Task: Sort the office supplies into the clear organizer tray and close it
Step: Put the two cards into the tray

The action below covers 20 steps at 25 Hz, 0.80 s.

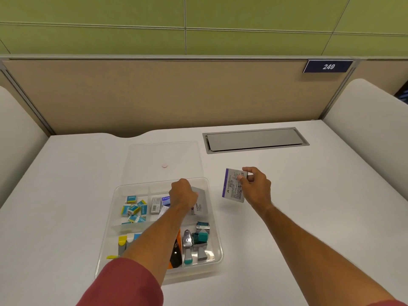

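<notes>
The clear organizer tray (pixel 217 246) lies open on the white desk, its compartments holding several blue eraser boxes (pixel 133 209), small staple boxes (pixel 156 205), teal and grey staple removers (pixel 199 240) and yellow-capped items (pixel 122 241). My left hand (pixel 183 193) is over the far right compartment, fingers closed on a grey Camlin box (pixel 201 204). My right hand (pixel 256 186) holds a purple and grey Faber-Castell box (pixel 234 186) above the desk, just right of the tray.
The tray's clear lid (pixel 163 160) lies flat behind the tray. A grey cable hatch (pixel 254 140) is set into the desk at the back right. Beige partition panels surround the desk.
</notes>
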### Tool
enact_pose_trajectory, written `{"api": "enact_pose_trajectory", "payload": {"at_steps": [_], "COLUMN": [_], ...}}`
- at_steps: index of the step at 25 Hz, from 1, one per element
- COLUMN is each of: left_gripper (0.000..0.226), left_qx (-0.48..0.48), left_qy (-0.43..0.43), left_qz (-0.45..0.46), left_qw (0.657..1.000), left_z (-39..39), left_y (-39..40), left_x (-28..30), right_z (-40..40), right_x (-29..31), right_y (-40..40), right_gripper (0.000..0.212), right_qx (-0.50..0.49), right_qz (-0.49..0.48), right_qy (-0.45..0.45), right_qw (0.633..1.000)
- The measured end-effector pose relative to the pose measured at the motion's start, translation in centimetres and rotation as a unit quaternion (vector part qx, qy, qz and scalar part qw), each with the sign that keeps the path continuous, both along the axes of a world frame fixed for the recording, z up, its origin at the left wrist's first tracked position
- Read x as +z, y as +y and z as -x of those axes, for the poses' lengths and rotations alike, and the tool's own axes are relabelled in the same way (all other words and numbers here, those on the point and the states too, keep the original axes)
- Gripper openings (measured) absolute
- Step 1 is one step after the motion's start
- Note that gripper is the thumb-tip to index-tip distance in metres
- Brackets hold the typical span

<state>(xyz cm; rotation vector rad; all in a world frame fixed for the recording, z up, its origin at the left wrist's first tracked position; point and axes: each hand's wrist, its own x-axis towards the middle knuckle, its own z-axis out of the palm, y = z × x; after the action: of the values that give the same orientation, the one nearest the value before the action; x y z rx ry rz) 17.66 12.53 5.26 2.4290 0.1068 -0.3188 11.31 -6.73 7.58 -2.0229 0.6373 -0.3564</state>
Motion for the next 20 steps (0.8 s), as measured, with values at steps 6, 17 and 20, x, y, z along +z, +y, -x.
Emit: {"api": "enact_pose_trajectory", "payload": {"at_steps": [6,17,20], "left_gripper": [0.043,0.085,0.092], "left_qx": [-0.033,-0.185,-0.176], "left_qy": [-0.054,-0.17,-0.166], "left_qz": [0.029,-0.244,-0.278], "left_qw": [0.998,0.937,0.929], "left_z": [0.3,1.5,1.7], "left_y": [2.2,9.4,11.3], "left_x": [0.9,0.1,-0.5], "right_z": [-0.9,-3.3,-4.0], "right_x": [1.0,0.6,-0.3], "right_y": [1.9,7.5,8.6], "right_gripper": [0.019,0.013,0.009], "right_qx": [0.028,0.113,0.137], "right_qz": [0.01,0.065,0.089], "right_qy": [-0.017,0.024,0.066], "right_qw": [0.999,0.991,0.984]}}
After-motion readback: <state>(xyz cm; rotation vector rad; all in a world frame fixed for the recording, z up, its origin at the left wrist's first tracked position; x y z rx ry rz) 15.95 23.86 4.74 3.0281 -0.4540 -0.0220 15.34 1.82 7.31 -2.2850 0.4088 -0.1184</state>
